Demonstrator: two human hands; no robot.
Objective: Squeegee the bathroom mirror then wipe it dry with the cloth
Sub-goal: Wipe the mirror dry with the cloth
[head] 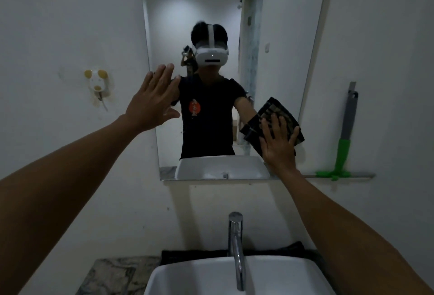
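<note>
The bathroom mirror [211,8] hangs on the white wall above the sink. My right hand [278,144] presses a dark patterned cloth [273,109] flat against the mirror's lower right corner. My left hand [152,99] is spread open with its palm at the mirror's left edge and holds nothing. The squeegee [344,151], with a green and grey handle, leans against the wall to the right of the mirror, its blade resting on a narrow ledge.
A white basin [187,276] with a chrome tap [236,247] sits directly below. A marble counter [112,276] lies to its left. A small white wall hook [96,82] is left of the mirror. A person's reflection fills the mirror's middle.
</note>
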